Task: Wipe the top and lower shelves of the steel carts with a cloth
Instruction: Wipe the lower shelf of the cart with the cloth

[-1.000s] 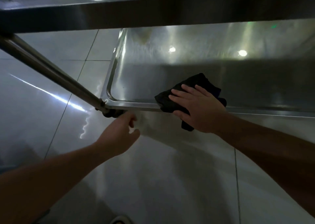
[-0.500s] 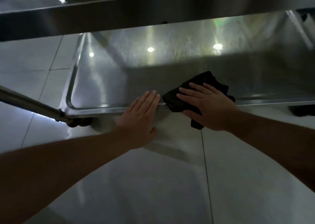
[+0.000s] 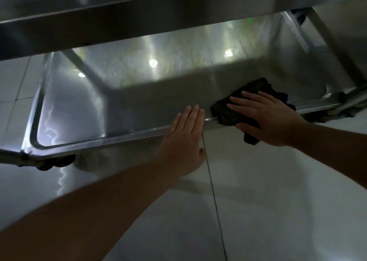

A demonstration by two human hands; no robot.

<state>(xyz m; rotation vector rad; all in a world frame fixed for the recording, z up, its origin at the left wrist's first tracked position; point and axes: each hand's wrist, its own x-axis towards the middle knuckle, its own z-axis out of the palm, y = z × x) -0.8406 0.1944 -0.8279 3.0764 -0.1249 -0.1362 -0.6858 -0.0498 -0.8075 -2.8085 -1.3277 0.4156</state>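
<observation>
Two hands work at the near rim of the lower shelf of a steel cart: the right hand, at 3 o'clock, presses flat with straight, spread fingers on a dark cloth draped over the rim. Left hand, at centre, lies flat, fingers straight and together, fingertips over the rim just beside the cloth. Upper shelf spans 12 o'clock; tiled floor lies below.

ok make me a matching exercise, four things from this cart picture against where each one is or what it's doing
Things:
1. black crumpled cloth
2. left hand
3. right hand
4. steel top shelf

States:
a. flat on the cloth
b. overhead, nearest the camera
c. draped over the steel lower shelf's front rim
d. bare fingers on the rim, holding nothing

Pairs: 1-c, 2-d, 3-a, 4-b
</observation>
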